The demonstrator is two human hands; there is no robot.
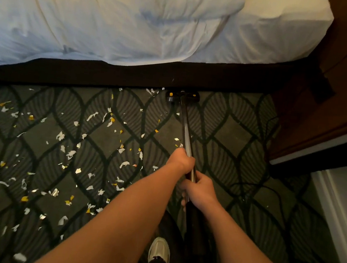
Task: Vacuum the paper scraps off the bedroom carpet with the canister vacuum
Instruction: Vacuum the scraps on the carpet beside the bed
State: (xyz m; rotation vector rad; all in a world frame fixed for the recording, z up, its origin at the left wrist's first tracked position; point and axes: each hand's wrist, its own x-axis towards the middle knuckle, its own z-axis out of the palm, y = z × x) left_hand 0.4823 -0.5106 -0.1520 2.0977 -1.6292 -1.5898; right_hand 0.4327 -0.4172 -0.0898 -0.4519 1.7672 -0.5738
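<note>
Head view, looking down: both hands are clamped on the vacuum wand (186, 128), one just behind the other. The left hand (181, 159) is wrapped round the metal tube farther out, and the right hand (199, 191) grips it just behind, where the tube meets a darker section running back toward the body. Ahead of the left hand the wand slopes down to the floor head (181, 97), black with yellow marks, which sits on the carpet (221, 140) right against the dark bed base (88, 75). Beyond that lies the white bedding (116, 18). Paper scraps (70, 153), white and yellow, are scattered thickly over the carpet to the left of both hands, with a few close beside the wand and near the floor head. To the right of the hands a thin dark cord (254, 187) loops over the carpet, and wooden furniture (344, 85) stands farther right. Below the hands, a pale shoe (159, 251) shows between the forearms.
</note>
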